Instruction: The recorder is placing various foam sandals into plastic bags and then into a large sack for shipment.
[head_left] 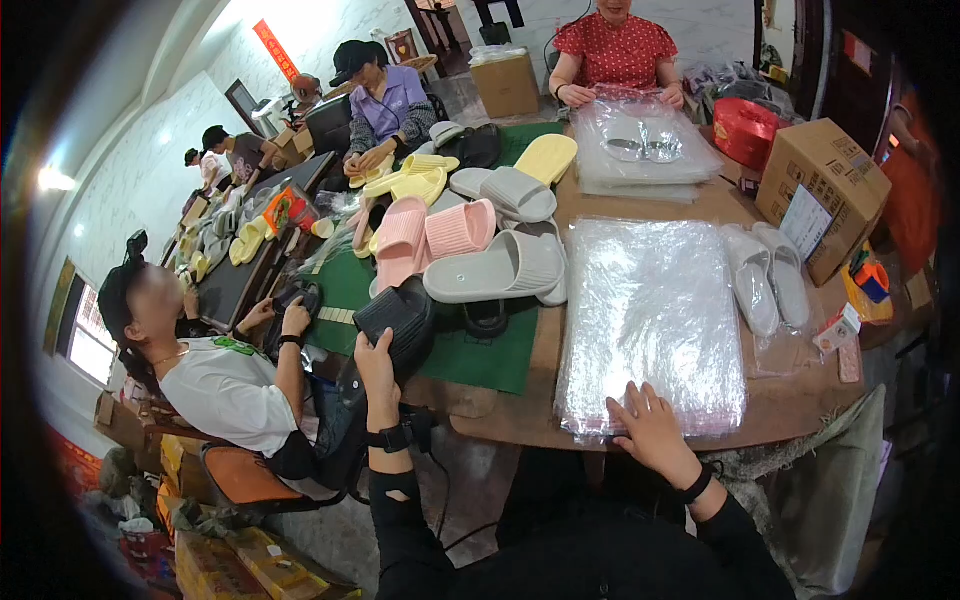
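Note:
My left hand (377,372) grips a black slipper (400,318) at the table's near left edge, over the green mat (480,358). My right hand (648,428) rests flat on the near edge of a stack of clear plastic bags (650,320), fingers spread, pinching nothing I can see. Just beyond the black slipper lies a pile of slippers: a grey one (497,268), pink ones (432,235), yellow ones (545,158). A bagged pair of grey slippers (766,280) lies to the right of the stack.
A cardboard box (822,190) stands at the right, a red basket (744,130) behind it. A person in red (612,50) handles bags across the table. A person in purple (385,100) and a person in white (225,385) sit at the left.

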